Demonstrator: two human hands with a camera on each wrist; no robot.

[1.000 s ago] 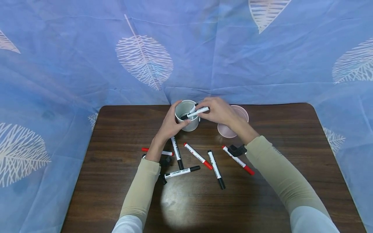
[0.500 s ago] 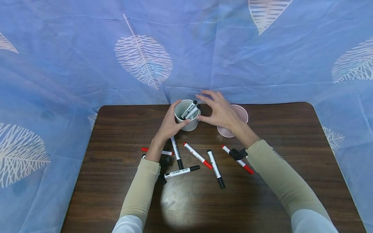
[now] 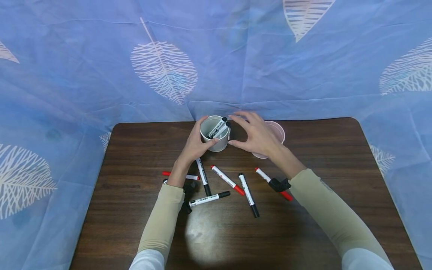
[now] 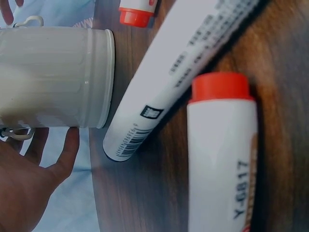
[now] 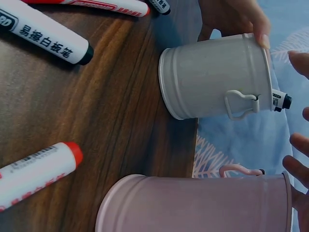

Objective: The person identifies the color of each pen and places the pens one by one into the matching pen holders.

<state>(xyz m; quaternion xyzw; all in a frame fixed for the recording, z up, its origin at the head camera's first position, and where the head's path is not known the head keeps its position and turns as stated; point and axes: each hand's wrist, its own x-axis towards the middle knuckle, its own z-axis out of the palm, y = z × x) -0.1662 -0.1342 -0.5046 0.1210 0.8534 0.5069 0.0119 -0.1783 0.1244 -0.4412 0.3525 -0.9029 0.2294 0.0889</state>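
Observation:
A small white metal bucket with side handles stands near the table's back edge. Two black-capped whiteboard markers lean inside it, their ends poking past the rim. My left hand holds the bucket from its left side, thumb along the near rim and fingers round the far side. To the right of the bucket, my right hand hovers with fingers spread and nothing in them. It is in front of a pink bucket, partly hiding it. The right wrist view shows the pink bucket beside the white one.
Several whiteboard markers lie on the brown table in front of the buckets. Among them are a red-capped marker, a black-capped marker and another black-capped marker. A blue leaf-print cloth hangs behind the table.
My right hand has let go of a black-capped marker, which now leans in the white bucket beside the other. The hand has opened and drawn slightly right. My left hand stays on the bucket.

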